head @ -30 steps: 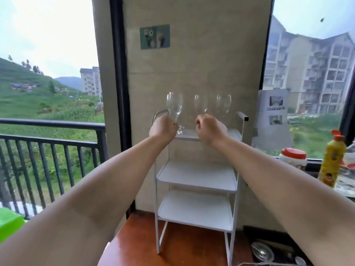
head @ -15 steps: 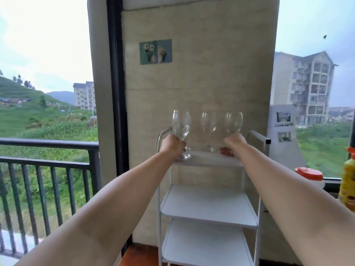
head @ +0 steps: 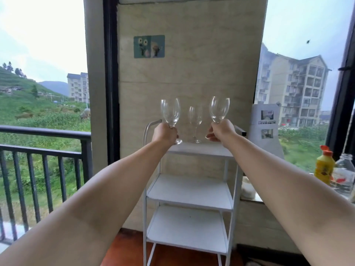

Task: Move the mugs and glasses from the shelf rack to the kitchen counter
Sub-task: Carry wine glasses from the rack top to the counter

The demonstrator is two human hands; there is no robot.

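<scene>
- Beige tiled wall between two windows backs a white three-tier shelf rack point(head: 189, 194); its lower tiers are bare.
- My left hand point(head: 165, 133) is closed round the stem of the left wine glass point(head: 171, 112), whose foot looks barely off the top tier.
- My right hand point(head: 221, 130) pinches the right wine glass point(head: 220, 108) just under its bowl, lifted clear.
- The middle wine glass point(head: 195, 121) stands upright on the top tier between them.
- I judge these light, thin, slick and brittle: grip the stems, keep them apart.

Clear glossy glass stemware point(head: 195, 122); matt white rack point(head: 189, 192) (looks metal).
</scene>
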